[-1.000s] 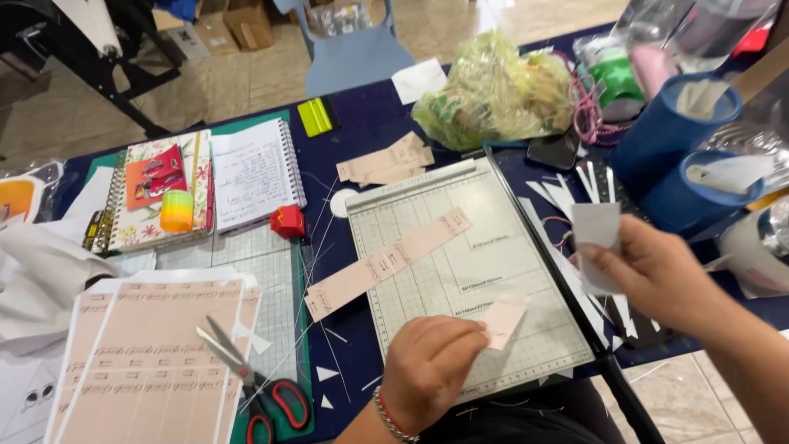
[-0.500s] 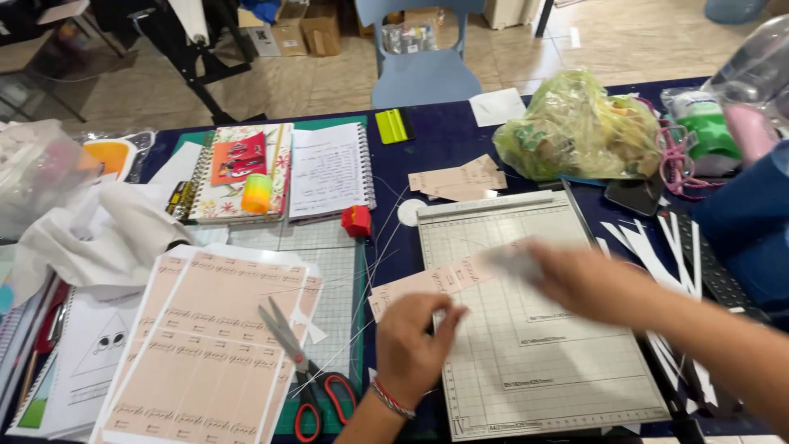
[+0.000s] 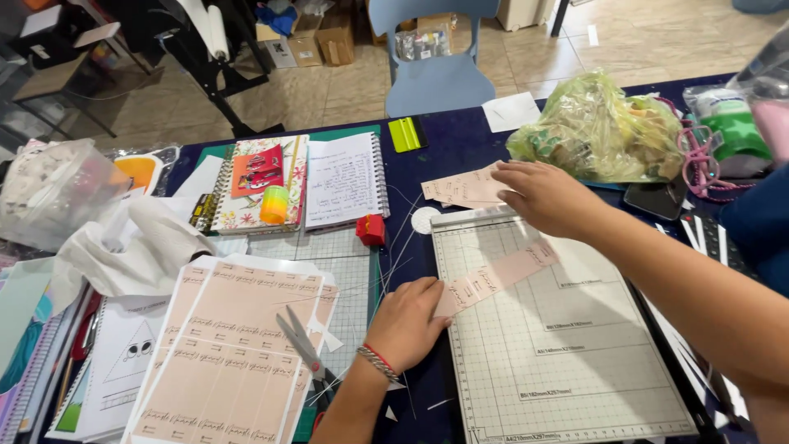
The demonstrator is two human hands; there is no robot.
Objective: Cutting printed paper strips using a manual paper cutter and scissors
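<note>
Pink paper strip [image 3: 500, 278] pinned by your left hand [image 3: 407, 322] on the trimmer board [image 3: 567, 353].
Your right hand [image 3: 538, 196] lies open over the cut pile [image 3: 464, 189], gripping nothing; a nudge could skew the strip.

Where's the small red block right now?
In the head view, the small red block sits left of centre on the green cutting mat, just below the open spiral notebook, left of the paper trimmer.

Matt pink paper strip [image 3: 496, 278] — smooth gridded cutter board [image 3: 567, 353].

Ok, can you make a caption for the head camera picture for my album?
Left hand pins a pink paper strip on the paper trimmer while the right hand reaches the cut pink strips.
</note>
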